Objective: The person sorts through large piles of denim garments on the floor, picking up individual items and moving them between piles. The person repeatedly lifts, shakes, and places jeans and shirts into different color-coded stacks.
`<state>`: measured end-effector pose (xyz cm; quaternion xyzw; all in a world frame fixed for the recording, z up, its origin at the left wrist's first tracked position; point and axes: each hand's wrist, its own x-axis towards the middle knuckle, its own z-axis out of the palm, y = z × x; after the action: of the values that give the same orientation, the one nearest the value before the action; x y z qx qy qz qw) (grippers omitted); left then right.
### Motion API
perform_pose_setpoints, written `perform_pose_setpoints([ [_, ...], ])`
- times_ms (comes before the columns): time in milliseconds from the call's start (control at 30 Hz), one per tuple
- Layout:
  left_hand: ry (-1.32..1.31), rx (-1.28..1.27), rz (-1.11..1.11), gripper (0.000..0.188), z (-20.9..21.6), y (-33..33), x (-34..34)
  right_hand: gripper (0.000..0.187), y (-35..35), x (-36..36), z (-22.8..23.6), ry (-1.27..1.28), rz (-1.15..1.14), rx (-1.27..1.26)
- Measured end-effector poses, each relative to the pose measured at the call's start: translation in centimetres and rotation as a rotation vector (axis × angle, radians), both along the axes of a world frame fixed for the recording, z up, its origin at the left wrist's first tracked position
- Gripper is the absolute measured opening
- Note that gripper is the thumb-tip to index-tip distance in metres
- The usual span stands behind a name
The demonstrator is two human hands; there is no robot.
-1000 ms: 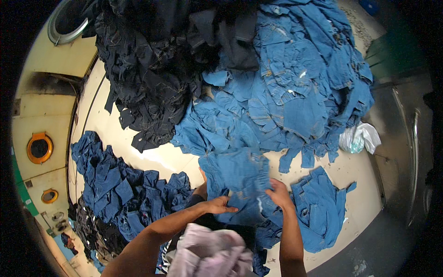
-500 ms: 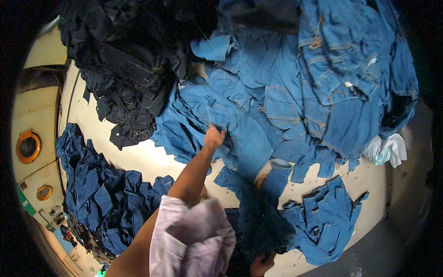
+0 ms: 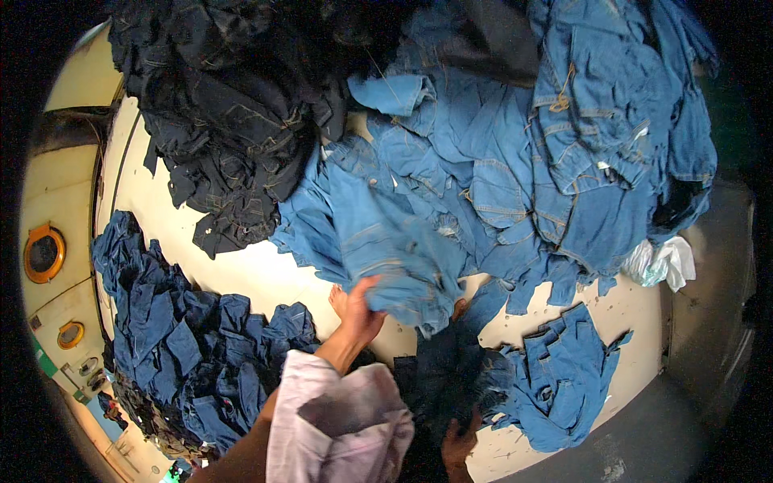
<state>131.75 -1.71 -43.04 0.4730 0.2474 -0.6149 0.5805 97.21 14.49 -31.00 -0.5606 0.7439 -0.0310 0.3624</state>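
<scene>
Left hand (image 3: 358, 310) drawn back from blue denim heap (image 3: 515, 161), fingers clenched on light denim piece (image 3: 386, 249) | right hand (image 3: 457, 443) below heap, grip unclear | step: pulling piece free; next: clear heap

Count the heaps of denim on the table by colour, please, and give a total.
Black heap: 1
Dark blue heaps: 2 (left, near middle)
Light blue heaps: 2 (big, small)
Total: 5 heaps on the table. The left hand grips a piece pulled from the big light blue heap; the right hand is at the dark blue middle heap.
</scene>
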Motion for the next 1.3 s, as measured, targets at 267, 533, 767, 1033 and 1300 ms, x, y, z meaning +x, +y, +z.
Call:
perform_pose_setpoints([
  [267, -0.123, 0.141, 0.133, 0.038, 11.5, 6.1, -3.8, 0.057, 1.0, 7.3, -1.8, -0.951, -0.562, 0.610],
  [533, -0.589, 0.316, -0.379, 0.078, 0.2, 3.3, 0.8, 0.098, -11.7, 5.4, 3.8, -0.352, -0.743, 0.548],
  [767, -0.681, -0.190, -1.018, 0.115, 4.8, 9.6, -3.2, 0.058, -2.2, -0.1, 6.3, 0.090, 0.325, 0.074],
  [1033, -1.008, 0.993, -0.505, 0.132, -18.6, 7.0, 13.3, 0.063, 3.0, 2.1, 2.4, -0.143, -0.316, 0.430],
  [1300, -1.148, 0.278, -0.886, 0.030, -2.1, 4.3, 7.5, 0.031, 1.6, -2.2, -0.5, -0.366, -0.515, 0.483],
])
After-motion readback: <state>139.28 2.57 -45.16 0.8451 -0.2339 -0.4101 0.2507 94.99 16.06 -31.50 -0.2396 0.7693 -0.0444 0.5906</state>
